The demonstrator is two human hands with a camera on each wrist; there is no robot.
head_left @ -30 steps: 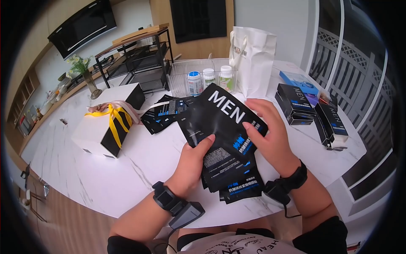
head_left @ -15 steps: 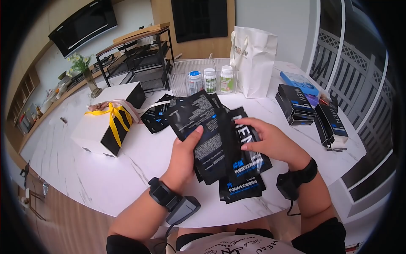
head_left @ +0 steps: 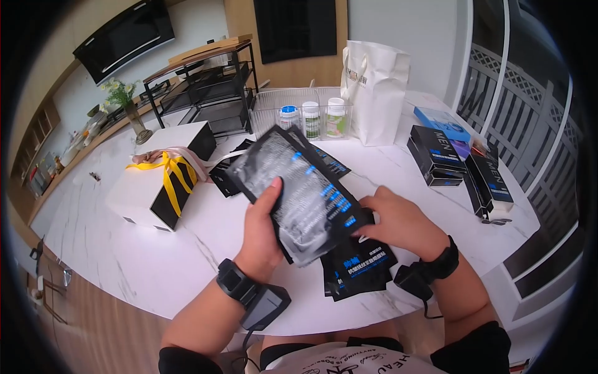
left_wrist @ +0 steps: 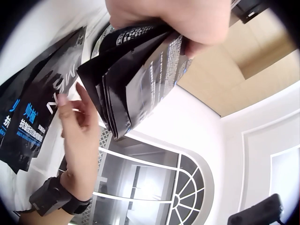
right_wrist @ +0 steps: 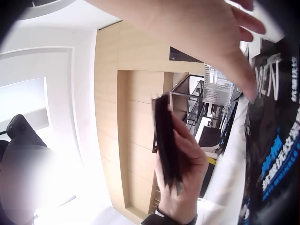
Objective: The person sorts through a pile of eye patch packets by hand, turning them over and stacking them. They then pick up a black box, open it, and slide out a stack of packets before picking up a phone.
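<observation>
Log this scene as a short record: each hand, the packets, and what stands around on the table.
Left hand: grips a stack of black packets
Right hand: at the pile's top packet; whether it pinches it is unclear
Pile: black packets, overlapping, on the table near the person
Person's left: white-and-black box with yellow ribbon
Far side: clear organizer, three bottles, white paper bag
Person's right: black boxes marked MEN, blue box
</observation>
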